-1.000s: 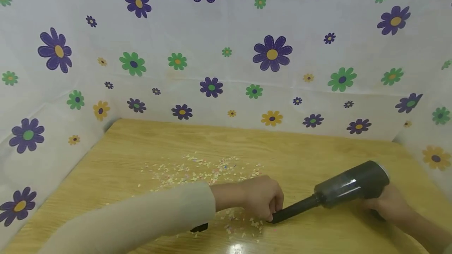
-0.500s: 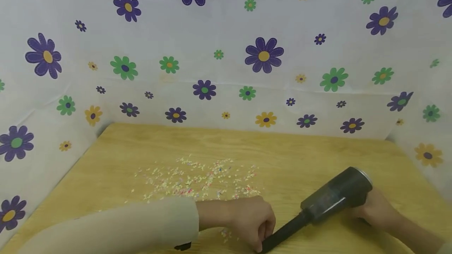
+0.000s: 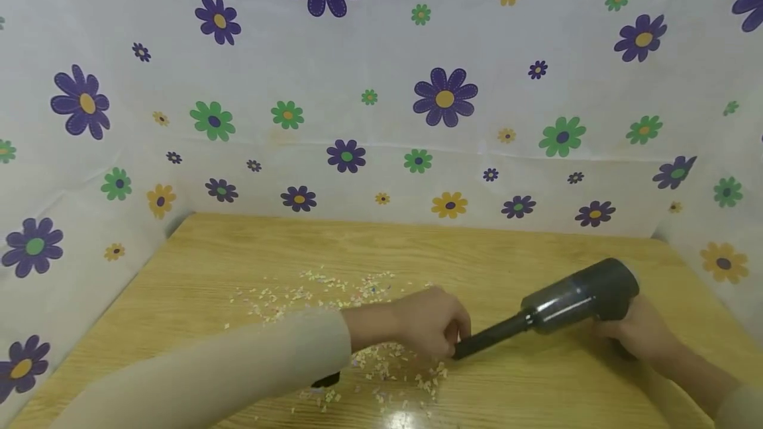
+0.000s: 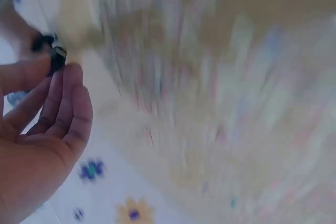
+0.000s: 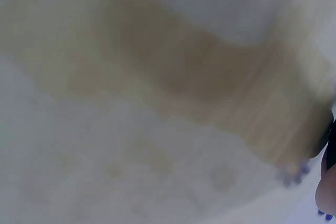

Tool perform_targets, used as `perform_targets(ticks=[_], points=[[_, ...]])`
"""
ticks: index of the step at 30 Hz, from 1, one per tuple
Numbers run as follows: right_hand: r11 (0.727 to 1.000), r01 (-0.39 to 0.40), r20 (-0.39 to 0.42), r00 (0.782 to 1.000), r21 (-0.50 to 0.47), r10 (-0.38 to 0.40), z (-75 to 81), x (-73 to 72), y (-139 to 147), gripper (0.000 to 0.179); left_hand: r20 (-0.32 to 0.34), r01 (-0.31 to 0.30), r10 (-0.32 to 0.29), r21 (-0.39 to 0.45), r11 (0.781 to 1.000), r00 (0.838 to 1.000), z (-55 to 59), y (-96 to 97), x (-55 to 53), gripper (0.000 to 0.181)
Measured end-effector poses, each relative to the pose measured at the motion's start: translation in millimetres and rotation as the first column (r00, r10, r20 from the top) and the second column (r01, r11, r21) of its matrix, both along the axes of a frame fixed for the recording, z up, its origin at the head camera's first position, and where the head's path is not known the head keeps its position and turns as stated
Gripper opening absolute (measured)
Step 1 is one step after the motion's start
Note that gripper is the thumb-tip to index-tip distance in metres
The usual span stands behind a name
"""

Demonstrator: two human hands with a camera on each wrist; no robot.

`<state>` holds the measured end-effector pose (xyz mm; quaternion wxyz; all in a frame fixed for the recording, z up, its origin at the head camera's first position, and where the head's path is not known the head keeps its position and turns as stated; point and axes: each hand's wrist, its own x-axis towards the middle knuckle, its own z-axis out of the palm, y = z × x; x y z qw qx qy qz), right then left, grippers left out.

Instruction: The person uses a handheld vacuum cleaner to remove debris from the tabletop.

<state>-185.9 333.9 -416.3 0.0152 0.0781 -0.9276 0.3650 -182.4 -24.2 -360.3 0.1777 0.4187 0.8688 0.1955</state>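
A dark handheld vacuum cleaner (image 3: 563, 306) with a clear barrel and a long black nozzle (image 3: 495, 336) slants over the right half of the table. My right hand (image 3: 644, 333) grips its handle at the far end. With thumb and fingers my left hand (image 3: 429, 323) pinches the nozzle's tip, which the left wrist view shows as a black end (image 4: 58, 59) between them. Scattered paper confetti (image 3: 381, 363) lies below and around the left hand, partly hidden by the sleeve (image 3: 238, 366). In the blurred right wrist view only a fingertip (image 5: 326, 195) and a black edge show at the right.
The wood-grain table (image 3: 507, 250) is enclosed at the back and both sides by a white flowered cloth (image 3: 369, 51). More confetti (image 3: 310, 290) spreads over the table's left middle. A black strap piece (image 3: 326, 381) shows under the left sleeve.
Both hands and the vacuum first swung toward the near edge, then back away from it. The nozzle's tip now lies farther up the table, still in the left hand's fingers.
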Motion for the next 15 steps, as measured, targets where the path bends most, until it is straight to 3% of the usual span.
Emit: perform_targets(ticks=[4, 6, 10, 15], points=[[0.986, 0.119, -0.038, 0.993, 0.120, -0.115, 4.3, -32.5, 0.8, 0.019, -0.153, -0.046, 0.035, -0.068, 0.997, 0.988, -0.5, 10.6, -56.0, 0.027], [0.979, 0.137, -0.051, 0.990, 0.151, -0.131, 4.5, -48.1, -3.0, 0.022, -0.193, -0.079, 0.058, -0.105, 0.991, 0.979, -1.7, 11.4, -75.9, 0.028], [0.971, 0.139, -0.055, 0.990, 0.195, -0.131, 5.4, -73.7, -13.0, 0.023, -0.218, -0.112, 0.080, -0.138, 0.984, 0.973, -7.8, 7.1, -99.2, 0.028], [0.965, 0.120, -0.056, 0.992, 0.234, -0.110, 9.4, -91.5, -25.6, 0.022, -0.208, -0.090, 0.056, -0.159, 0.983, 0.977, -16.0, -3.2, -113.3, 0.022]])
